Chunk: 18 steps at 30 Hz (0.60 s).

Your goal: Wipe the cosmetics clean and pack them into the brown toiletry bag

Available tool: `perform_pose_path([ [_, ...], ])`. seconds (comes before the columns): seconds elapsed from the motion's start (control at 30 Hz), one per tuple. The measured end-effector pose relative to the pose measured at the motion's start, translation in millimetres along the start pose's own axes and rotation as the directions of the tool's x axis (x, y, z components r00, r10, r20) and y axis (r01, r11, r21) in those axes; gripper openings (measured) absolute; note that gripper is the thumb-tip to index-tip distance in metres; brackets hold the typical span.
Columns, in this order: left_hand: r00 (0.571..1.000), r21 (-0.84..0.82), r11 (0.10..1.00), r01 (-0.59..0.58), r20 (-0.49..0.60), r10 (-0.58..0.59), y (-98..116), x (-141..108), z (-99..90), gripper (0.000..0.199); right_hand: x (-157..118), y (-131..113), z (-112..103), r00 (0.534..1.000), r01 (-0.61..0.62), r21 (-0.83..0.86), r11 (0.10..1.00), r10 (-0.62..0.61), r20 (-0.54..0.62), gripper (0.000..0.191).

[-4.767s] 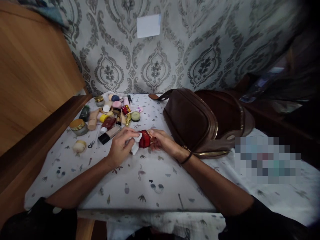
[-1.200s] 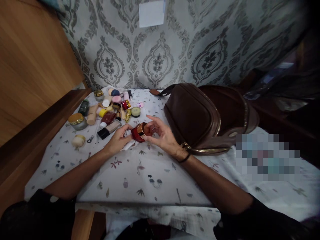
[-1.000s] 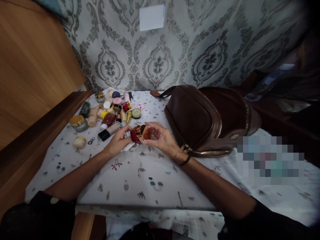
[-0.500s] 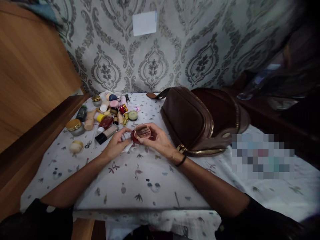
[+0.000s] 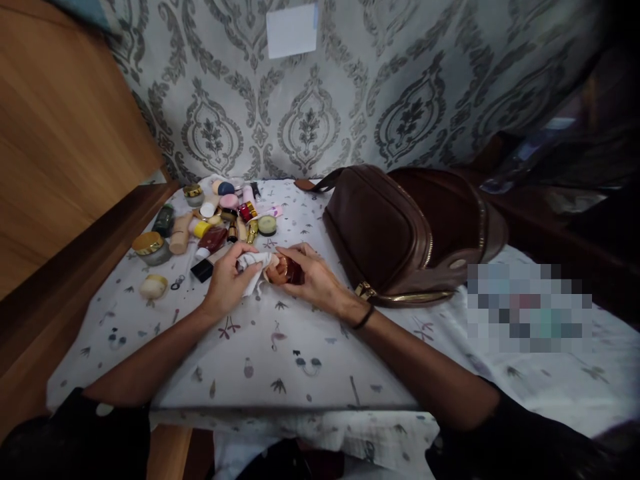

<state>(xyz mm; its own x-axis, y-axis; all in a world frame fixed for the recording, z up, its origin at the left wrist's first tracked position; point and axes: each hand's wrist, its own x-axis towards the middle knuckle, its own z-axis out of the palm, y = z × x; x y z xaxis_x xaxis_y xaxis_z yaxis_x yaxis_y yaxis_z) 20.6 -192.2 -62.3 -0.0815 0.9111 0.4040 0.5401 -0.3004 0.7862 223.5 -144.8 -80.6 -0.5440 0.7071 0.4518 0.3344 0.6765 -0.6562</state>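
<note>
One red jar, held tilted between the left hand and the right hand, above the table.
Half a second ago its copper cap faced up inside the right hand; now the cap points left, the right grip is closed round the red body, and the left pinches a white cloth against the cap, so the work seems to have shifted to that end. A black-capped bottle lies just beyond the left hand, partly hidden by it. A brown bag crowds the right hand's far side. Farther off are a gold-lidded jar, a green-topped pot and a patterned curtain.
</note>
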Motion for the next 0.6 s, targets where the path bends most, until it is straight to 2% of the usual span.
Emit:
perform_pose_path([
  [0.1,1.000,0.022,1.000,-0.022,-0.020,0.023,1.5,0.4,0.4,0.013,-1.5,-3.8,0.9,0.999,0.054,-0.046,0.997,-0.054,0.005,0.064],
  [0.17,0.997,0.046,0.996,-0.076,-0.029,0.077,3.0,0.1,0.7,0.012,-2.3,-6.3,1.3,0.998,0.059,-0.062,0.996,-0.060,-0.017,0.067],
  [0.27,0.968,0.084,0.964,-0.251,0.002,0.252,5.5,-2.4,1.5,0.010,-2.9,-8.1,1.8,0.999,0.023,-0.051,0.998,-0.025,-0.039,0.073],
  [0.33,0.905,0.100,0.900,-0.425,0.057,0.421,7.2,-4.9,2.3,0.012,-3.2,-8.5,1.8,0.999,-0.008,-0.038,0.999,0.006,-0.040,0.079],
  [0.4,0.815,0.101,0.810,-0.578,0.124,0.566,9.2,-7.1,3.1,0.016,-3.4,-8.6,1.4,0.999,-0.018,-0.025,1.000,0.017,-0.038,0.083],
  [0.47,0.752,0.100,0.748,-0.656,0.172,0.637,11.3,-7.3,3.5,0.020,-3.5,-8.3,1.1,0.999,-0.017,-0.018,1.000,0.017,-0.037,0.086],
  [0.53,0.747,0.113,0.741,-0.662,0.181,0.640,12.3,-5.0,2.7,0.022,-3.6,-7.4,1.3,0.999,-0.011,-0.023,1.000,0.011,-0.034,0.087],
  [0.6,0.794,0.149,0.782,-0.606,0.167,0.584,11.0,-1.2,0.5,0.022,-3.5,-5.6,2.2,0.999,-0.001,-0.035,0.999,0.000,-0.032,0.086],
])
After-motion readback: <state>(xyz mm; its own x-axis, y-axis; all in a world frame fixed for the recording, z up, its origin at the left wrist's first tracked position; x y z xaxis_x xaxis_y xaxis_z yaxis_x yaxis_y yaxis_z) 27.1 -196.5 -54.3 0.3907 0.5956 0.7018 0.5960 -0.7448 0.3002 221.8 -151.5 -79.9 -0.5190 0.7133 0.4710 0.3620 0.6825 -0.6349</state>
